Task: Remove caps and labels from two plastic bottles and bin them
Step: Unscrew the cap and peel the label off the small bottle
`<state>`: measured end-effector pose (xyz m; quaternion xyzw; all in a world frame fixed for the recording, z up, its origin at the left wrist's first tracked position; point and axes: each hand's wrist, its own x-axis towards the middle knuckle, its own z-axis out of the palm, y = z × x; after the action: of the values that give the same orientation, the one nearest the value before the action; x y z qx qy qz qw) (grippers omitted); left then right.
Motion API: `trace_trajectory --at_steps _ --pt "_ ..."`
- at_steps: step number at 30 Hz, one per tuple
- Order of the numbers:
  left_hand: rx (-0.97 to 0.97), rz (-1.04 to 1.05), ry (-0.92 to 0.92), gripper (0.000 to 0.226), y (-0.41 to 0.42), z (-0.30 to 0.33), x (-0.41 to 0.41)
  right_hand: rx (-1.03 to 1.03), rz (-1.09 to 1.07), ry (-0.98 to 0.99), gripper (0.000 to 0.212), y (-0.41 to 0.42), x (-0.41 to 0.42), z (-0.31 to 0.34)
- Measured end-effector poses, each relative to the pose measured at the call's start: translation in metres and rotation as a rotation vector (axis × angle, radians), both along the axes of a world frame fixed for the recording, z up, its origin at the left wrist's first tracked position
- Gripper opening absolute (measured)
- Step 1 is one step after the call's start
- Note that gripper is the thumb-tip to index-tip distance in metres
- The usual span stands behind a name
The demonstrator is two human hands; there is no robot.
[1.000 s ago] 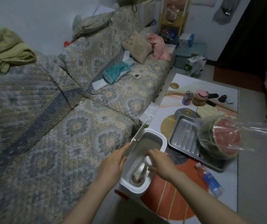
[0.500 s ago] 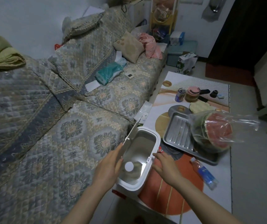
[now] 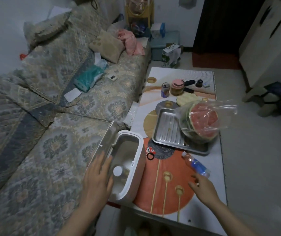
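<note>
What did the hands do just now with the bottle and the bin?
The right hand let go of the white-capped bottle inside the bin, then swung right across the table toward the blue-label bottle, not yet touching it. The left hand stayed on the bin's lid side; tray and watermelon unchanged.

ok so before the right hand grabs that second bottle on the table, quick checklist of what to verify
1. Right hand free to grasp: ok, open and holding nothing.
2. Clear plastic bottle with blue label reachable: ok, lying on its side on the table just beyond the fingertips, not yet touched.
3. White rectangular bin open: ok, left hand rests on its raised lid.
4. First bottle binned: ok, a white-capped bottle lies inside.
5. Cap and label off the second bottle: not ok, label is on; cap end is too blurred to judge.
6. Path clear: ok, only a black hair tie lies nearby.
</note>
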<state>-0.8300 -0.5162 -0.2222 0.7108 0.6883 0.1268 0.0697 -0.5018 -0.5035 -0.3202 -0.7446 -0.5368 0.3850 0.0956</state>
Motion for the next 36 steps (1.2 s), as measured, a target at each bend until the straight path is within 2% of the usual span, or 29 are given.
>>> trace_trajectory --at_steps 6,10,15,21,25,28,30,34,36 --pt "-0.128 -0.140 0.001 0.049 0.019 -0.019 0.058 -0.014 -0.031 0.050 0.037 0.004 0.016 -0.015" --pt "-0.221 -0.250 -0.011 0.046 0.036 -0.055 0.100 -0.021 -0.031 0.018 0.038 0.012 0.038 -0.032" --pt "-0.305 -0.338 -0.048 0.046 0.055 -0.110 0.149 -0.015 0.005 -0.101 0.044 0.042 0.053 -0.069" --pt "-0.386 -0.336 -0.102 0.046 0.073 -0.181 0.191 0.017 0.063 -0.428 0.053 0.097 0.063 -0.139" --pt "-0.434 -0.285 -0.162 0.045 0.078 -0.222 0.197 -0.015 0.064 -0.494 0.059 0.126 0.068 -0.190" --pt "-0.454 -0.238 -0.202 0.040 0.081 -0.239 0.196 -0.045 0.099 -0.516 0.050 0.128 0.073 -0.212" --pt "-0.458 -0.204 -0.240 0.037 0.083 -0.243 0.195 -0.039 0.071 -0.459 0.044 0.123 0.075 -0.212" --pt "-0.512 -0.086 -0.409 0.041 0.088 -0.230 0.199 0.037 -0.164 -0.003 0.045 0.104 0.065 -0.180" --pt "-0.616 0.056 -0.604 0.049 0.096 -0.214 0.207 0.106 -0.216 0.160 0.040 0.090 0.056 -0.154"
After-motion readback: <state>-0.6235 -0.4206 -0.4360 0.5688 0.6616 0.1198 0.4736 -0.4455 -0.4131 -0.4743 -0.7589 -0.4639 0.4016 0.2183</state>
